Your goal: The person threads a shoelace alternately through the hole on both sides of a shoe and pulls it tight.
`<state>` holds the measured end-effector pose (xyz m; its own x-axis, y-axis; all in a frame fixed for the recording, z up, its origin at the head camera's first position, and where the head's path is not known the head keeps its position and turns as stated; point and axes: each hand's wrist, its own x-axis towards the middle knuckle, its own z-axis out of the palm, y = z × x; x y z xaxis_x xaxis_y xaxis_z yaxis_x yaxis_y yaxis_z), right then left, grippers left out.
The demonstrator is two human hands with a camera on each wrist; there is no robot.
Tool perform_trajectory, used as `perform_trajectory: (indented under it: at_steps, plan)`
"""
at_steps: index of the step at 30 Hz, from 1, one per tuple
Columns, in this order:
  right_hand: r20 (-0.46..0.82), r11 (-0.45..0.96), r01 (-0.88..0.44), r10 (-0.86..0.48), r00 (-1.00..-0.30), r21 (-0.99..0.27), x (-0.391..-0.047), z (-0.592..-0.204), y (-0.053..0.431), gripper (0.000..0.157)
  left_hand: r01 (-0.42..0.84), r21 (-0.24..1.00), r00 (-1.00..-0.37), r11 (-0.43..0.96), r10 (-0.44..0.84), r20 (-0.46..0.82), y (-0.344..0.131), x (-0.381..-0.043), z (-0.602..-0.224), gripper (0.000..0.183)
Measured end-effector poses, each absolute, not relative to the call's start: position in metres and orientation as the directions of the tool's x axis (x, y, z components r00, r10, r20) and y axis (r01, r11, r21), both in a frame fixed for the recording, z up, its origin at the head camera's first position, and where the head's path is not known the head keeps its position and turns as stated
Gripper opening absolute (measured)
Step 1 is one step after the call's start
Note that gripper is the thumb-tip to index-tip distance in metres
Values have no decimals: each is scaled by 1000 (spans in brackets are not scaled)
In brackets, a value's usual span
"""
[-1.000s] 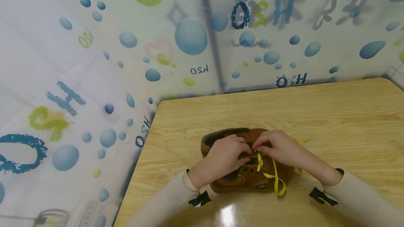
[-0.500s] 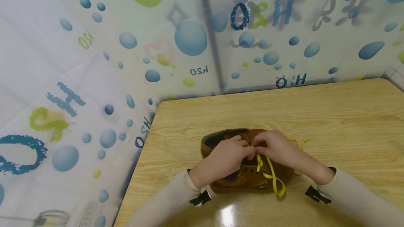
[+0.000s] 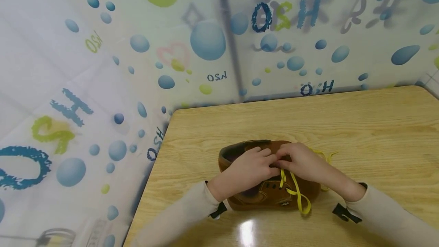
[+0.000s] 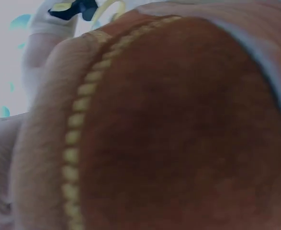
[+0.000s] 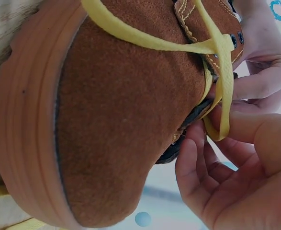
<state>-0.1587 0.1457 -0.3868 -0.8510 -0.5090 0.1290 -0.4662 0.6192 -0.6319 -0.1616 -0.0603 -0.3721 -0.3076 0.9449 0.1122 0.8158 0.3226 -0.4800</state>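
A brown suede shoe (image 3: 274,200) with yellow stitching lies on the table, opening to the left, toe to the right. Its yellow shoelace (image 3: 298,191) loops loosely over the near side. My left hand (image 3: 252,167) reaches across the opening, fingers bent at the far eyelet edge. Opposite it, my right hand (image 3: 300,159) pinches the shoelace there; both sets of fingertips almost meet. In the right wrist view, the lace (image 5: 225,86) runs down to the right hand (image 5: 245,177), with the left hand (image 5: 269,72) behind it. The left wrist view is filled by the stitched shoe (image 4: 178,120).
The wooden table (image 3: 360,125) extends behind and to both sides of the shoe. A wall (image 3: 291,60) patterned with bubbles and letters stands behind it. Loose yellow lace (image 3: 330,156) trails past the toe. Both sleeves carry black straps (image 3: 346,213).
My hands have come closer together at the eyelet edge, closing the gap where a pale lace tip showed. My left fingers have shifted slightly right. The shoe stays in place.
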Motion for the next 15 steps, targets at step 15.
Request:
perform_trajectory:
  at_steps: [15]
  plan:
    - [68,571,-446,-562,-824,-689,-157,-393,162,17,853,398,-453,338,858,241,-68,-168,-372,10]
